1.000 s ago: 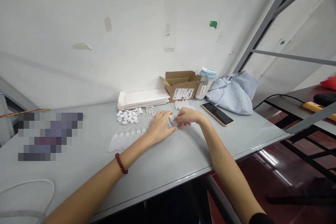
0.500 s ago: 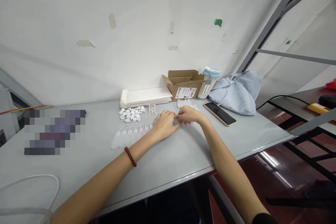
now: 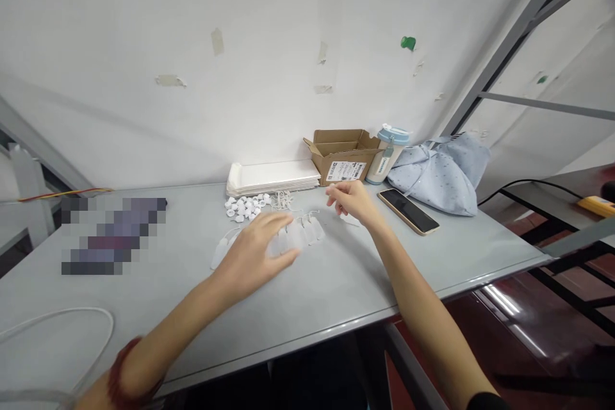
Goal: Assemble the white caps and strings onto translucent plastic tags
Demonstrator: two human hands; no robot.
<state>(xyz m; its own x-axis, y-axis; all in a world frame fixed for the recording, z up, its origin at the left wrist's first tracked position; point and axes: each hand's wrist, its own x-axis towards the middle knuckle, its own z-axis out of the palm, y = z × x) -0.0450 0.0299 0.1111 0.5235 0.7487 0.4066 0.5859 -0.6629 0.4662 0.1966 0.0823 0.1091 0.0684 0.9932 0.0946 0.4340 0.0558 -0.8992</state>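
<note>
Where the translucent tags (image 3: 314, 230) lie beneath and beyond the spread fingers of the left hand (image 3: 252, 253), they look light, pliable and perhaps slick, likely best pinched by the corded ends; right of those fingertips, the right hand (image 3: 350, 197) curls its fingers, any pinch unclear.

A light-blue fabric bag (image 3: 439, 178) slumps just right of the tumbler (image 3: 381, 168). A phone (image 3: 408, 211) lies in front of the tumbler; an open cardboard box (image 3: 346, 170) stands left of the tumbler.
</note>
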